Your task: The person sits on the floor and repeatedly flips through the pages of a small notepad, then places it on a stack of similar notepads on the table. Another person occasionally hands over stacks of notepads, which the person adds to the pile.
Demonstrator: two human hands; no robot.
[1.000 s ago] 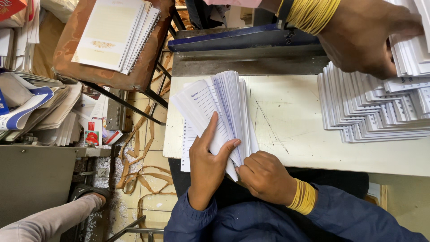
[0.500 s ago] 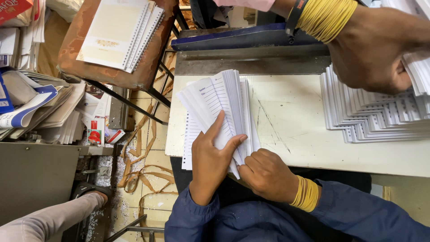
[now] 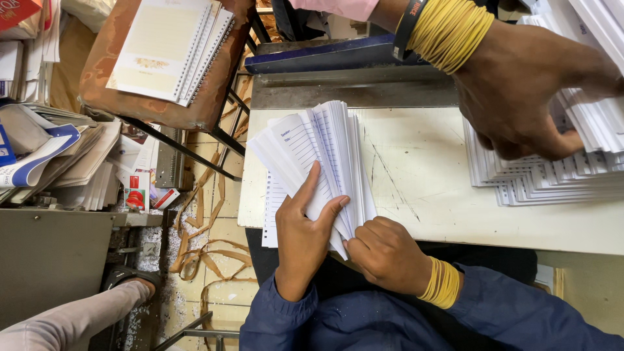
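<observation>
A pale worktable [image 3: 429, 195], scratched in the middle, fills the centre of a crowded workshop whose tiled floor is covered with paper strips and scraps. Nearest to the camera are two blue sleeves; the right wrist carries a band of yellow rubber rings. The left hand [image 3: 302, 237] lies flat on a fanned stack of lined sheets [image 3: 318, 153], with the fingers stretched out and the thumb spread, pressing the pages down at the near edge of the table. The right hand [image 3: 383, 250] is curled closed at the lower corner of the same stack and pinches the sheets between thumb and fingers. The stack rests on the left part of the table, opened like a fan toward the far side. Farther to the right, another person's hand [image 3: 526, 97], also with yellow bands on the wrist, reaches over a pile of white paper sets [image 3: 552, 175] laid in steps. Behind the table stands a grey metal machine bar [image 3: 351, 88]. At the far left, spiral notebooks [image 3: 172, 49] lie on a worn brown stool [image 3: 104, 84].
</observation>
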